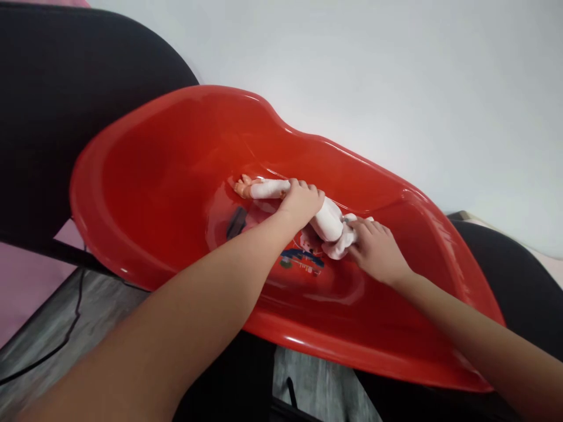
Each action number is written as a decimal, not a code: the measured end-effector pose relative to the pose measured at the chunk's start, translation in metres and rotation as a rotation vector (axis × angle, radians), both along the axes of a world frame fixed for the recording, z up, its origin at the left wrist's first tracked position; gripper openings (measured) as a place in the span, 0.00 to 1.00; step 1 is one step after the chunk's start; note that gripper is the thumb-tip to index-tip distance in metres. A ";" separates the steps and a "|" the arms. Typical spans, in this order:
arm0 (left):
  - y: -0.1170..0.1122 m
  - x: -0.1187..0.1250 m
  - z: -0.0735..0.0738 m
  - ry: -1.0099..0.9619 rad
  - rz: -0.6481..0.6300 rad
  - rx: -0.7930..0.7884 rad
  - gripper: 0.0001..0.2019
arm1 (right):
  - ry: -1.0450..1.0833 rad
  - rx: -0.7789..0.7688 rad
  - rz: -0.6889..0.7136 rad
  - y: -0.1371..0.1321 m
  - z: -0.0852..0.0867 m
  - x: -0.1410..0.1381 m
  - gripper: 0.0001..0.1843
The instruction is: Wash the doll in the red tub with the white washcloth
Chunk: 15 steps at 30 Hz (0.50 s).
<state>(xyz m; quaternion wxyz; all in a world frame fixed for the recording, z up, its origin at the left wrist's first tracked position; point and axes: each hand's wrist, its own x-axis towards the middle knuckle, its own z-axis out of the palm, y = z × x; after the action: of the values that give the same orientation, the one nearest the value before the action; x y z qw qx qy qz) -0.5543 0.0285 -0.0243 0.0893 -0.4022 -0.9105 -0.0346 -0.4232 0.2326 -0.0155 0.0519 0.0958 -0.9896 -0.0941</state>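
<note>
Your left forearm fills the near foreground, running up from the bottom left edge and into the tub [176, 146]. At its end, your left hand [301, 202] lies over the doll [328, 223]. The grip is closed, with the fingers curled down around the doll where its leg meets the body.

Your right hand [376, 249] comes in from the lower right, and its grip is closed too. The fingers are bent onto the bunched white cloth at the doll's right end, so you cannot see what lies beneath them.

The doll is dressed in white and lies lengthwise on the tub's floor, near the middle and a little toward the far wall. One bare foot [244, 186] sticks out to the left, past your left hand.

A blue and red sticker [303, 258] sits on the tub's floor just in front of the doll, partly covered by your left wrist. A dark mark [236, 223] shows on the floor left of it.

The tub is red, glossy and long, with a wavy rim, and the doll is the only loose thing in it. A black chair [53, 117] stands behind its left end, and another dark seat [519, 275] shows beyond its right end. Under the tub you can see a grey wood-grain floor [53, 316] with a black cable [65, 334] trailing across it. A plain white wall [352, 58] fills the background.
</note>
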 end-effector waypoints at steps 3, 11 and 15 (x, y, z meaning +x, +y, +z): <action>0.000 0.000 -0.001 0.006 0.000 0.010 0.17 | 0.019 0.052 0.100 0.000 -0.012 0.009 0.30; 0.002 0.001 0.000 -0.029 0.028 0.030 0.20 | 0.043 0.205 0.257 0.011 -0.027 0.010 0.13; 0.002 0.001 0.002 -0.047 0.040 0.054 0.21 | -0.097 0.288 0.558 0.004 -0.030 0.023 0.14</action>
<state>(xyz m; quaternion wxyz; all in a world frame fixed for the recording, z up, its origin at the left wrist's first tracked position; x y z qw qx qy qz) -0.5536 0.0310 -0.0227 0.0793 -0.3803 -0.9190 -0.0670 -0.4004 0.2365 -0.0452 0.0142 0.3745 -0.9028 -0.2108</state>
